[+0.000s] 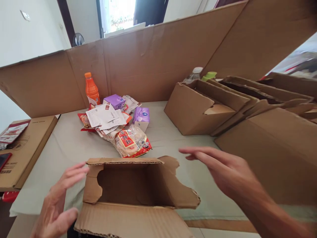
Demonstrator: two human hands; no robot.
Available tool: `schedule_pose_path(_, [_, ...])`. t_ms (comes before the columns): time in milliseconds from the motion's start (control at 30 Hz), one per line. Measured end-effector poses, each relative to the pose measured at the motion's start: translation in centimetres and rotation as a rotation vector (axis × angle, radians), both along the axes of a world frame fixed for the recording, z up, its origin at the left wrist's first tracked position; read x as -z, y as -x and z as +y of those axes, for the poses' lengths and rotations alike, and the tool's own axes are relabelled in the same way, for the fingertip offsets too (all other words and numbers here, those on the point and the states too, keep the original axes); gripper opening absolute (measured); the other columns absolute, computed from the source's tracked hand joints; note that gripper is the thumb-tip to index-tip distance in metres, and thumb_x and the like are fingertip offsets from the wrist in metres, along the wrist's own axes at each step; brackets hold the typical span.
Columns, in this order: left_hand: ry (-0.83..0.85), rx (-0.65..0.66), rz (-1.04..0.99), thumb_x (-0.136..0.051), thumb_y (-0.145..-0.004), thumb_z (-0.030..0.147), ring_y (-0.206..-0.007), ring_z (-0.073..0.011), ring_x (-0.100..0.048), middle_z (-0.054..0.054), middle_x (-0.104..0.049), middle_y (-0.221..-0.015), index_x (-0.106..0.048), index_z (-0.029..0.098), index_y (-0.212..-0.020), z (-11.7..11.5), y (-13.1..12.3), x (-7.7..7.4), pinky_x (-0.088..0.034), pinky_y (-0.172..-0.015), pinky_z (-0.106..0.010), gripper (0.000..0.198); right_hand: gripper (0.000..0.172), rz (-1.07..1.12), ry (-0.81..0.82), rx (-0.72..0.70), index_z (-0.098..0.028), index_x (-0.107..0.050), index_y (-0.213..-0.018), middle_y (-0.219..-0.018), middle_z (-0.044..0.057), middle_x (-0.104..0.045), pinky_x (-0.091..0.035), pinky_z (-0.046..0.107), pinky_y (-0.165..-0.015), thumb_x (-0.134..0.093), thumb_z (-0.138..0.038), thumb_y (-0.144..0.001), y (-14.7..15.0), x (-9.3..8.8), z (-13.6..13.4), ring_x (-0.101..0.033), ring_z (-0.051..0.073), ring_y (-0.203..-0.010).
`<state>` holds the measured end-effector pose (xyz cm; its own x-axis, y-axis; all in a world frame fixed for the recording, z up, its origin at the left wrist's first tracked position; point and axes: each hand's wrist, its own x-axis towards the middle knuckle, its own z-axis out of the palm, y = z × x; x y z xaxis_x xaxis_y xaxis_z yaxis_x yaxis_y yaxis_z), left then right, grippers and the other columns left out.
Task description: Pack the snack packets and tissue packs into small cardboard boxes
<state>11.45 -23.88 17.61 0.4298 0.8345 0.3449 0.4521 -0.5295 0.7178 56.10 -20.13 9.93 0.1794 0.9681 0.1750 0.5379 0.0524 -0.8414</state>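
Observation:
An open, empty cardboard box (138,195) with torn flaps stands at the near edge of the table. My left hand (58,201) hovers open just left of it, fingers stretched toward its left flap. My right hand (223,170) is open, fingers straight and pointing left, above the table to the right of the box, touching nothing. Behind the box lies a heap of snack packets (131,142), white sachets (104,116) and purple tissue packs (141,114), with an orange drink bottle (91,89) upright at the back.
Tall cardboard sheets (153,62) wall the back of the grey-covered table (66,145). Several open cardboard boxes (198,109) crowd the right side, two bottle caps (209,75) showing behind them. At left a flat carton (27,148) carries a packet and a phone.

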Motion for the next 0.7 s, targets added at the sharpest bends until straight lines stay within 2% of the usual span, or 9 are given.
schedule_pose_path(67, [-0.122,0.166,0.134,-0.053,-0.099,0.051,-0.142,-0.0345,-0.051,-0.009,-0.069,-0.136,-0.055,0.033,-0.143,0.4,-2.3,-2.2,-0.042,-0.117,-0.059,0.047,0.051,0.184,0.12,-0.004,-0.024,-0.077,-0.1,-0.107,0.011,-0.078,-0.057,0.043,-0.085,-0.065,-0.067,-0.077,1.6,0.4,4.5,-0.07,0.03,-0.095])
schedule_pose_path(167, [-0.258,0.372,0.348,-0.064,-0.093,0.052,-0.135,-0.0317,-0.058,-0.008,-0.076,-0.122,-0.061,0.025,-0.136,1.3,-5.8,-4.0,-0.027,-0.127,-0.056,0.051,0.057,0.335,0.282,-0.055,-0.019,-0.073,-0.092,-0.102,0.012,-0.076,-0.055,0.038,-0.078,-0.077,-0.064,-0.058,5.0,1.4,10.2,-0.067,0.029,-0.096])
schedule_pose_path(233, [-0.265,0.393,0.47,-0.064,-0.092,0.056,-0.127,-0.0316,-0.064,-0.008,-0.079,-0.102,-0.07,0.02,-0.116,1.7,-7.3,-4.3,-0.023,-0.128,-0.056,0.043,0.055,0.384,0.339,-0.11,-0.017,-0.069,-0.08,-0.089,0.012,-0.075,-0.053,0.035,-0.071,-0.079,-0.064,-0.053,7.1,2.0,12.3,-0.067,0.028,-0.087])
schedule_pose_path(300, [-0.285,0.322,0.554,-0.058,-0.094,0.059,-0.108,-0.0311,-0.071,-0.006,-0.074,-0.079,-0.071,0.019,-0.088,1.9,-7.7,-3.9,-0.028,-0.125,-0.059,0.042,0.054,0.424,0.358,-0.174,-0.017,-0.066,-0.073,-0.076,0.009,-0.073,-0.052,0.034,-0.065,-0.078,-0.065,-0.051,8.6,2.3,13.1,-0.066,0.025,-0.075])
schedule_pose_path(367, [-0.354,0.238,0.598,-0.051,-0.099,0.054,-0.09,-0.0277,-0.071,-0.003,-0.065,-0.067,-0.065,0.019,-0.075,1.9,-7.3,-3.3,-0.034,-0.12,-0.061,0.045,0.054,0.464,0.365,-0.209,-0.017,-0.066,-0.073,-0.071,0.007,-0.071,-0.051,0.032,-0.061,-0.078,-0.064,-0.051,9.0,2.1,12.9,-0.064,0.022,-0.068])
schedule_pose_path(433, [-0.443,0.178,0.598,-0.05,-0.101,0.045,-0.081,-0.0236,-0.068,-0.001,-0.062,-0.066,-0.065,0.019,-0.077,1.7,-6.7,-2.8,-0.035,-0.12,-0.059,0.038,0.053,0.49,0.365,-0.216,-0.017,-0.068,-0.075,-0.069,0.005,-0.071,-0.048,0.03,-0.057,-0.079,-0.063,-0.051,8.2,1.4,11.9,-0.062,0.02,-0.063])
schedule_pose_path(533, [-0.547,0.083,0.536,-0.056,-0.099,0.031,-0.081,-0.0195,-0.066,0.001,-0.065,-0.071,-0.068,0.02,-0.088,1.7,-6.2,-2.4,-0.028,-0.125,-0.052,0.019,0.051,0.461,0.37,-0.22,-0.016,-0.07,-0.075,-0.071,0.005,-0.071,-0.047,0.029,-0.055,-0.08,-0.062,-0.053,5.2,-0.1,9.3,-0.061,0.018,-0.061])
schedule_pose_path(600, [-0.578,0.033,0.493,-0.058,-0.097,0.025,-0.085,-0.0185,-0.066,0.002,-0.067,-0.074,-0.069,0.02,-0.092,1.8,-5.9,-2.4,-0.024,-0.127,-0.049,0.013,0.051,0.368,0.358,-0.231,-0.016,-0.071,-0.072,-0.069,0.004,-0.07,-0.046,0.028,-0.054,-0.079,-0.065,-0.058,2.5,-1.1,7.2,-0.06,0.018,-0.061])
schedule_pose_path(700, [-0.61,0.062,0.534,-0.063,-0.092,0.019,-0.094,-0.0198,-0.068,0.001,-0.072,-0.082,-0.07,0.021,-0.1,2.3,-5.1,-2.4,-0.021,-0.127,-0.047,0.01,0.056,0.17,0.3,-0.2,-0.017,-0.072,-0.068,-0.068,0.005,-0.069,-0.049,0.03,-0.055,-0.074,-0.072,-0.062,-1.4,-2.3,3.6,-0.061,0.021,-0.062])
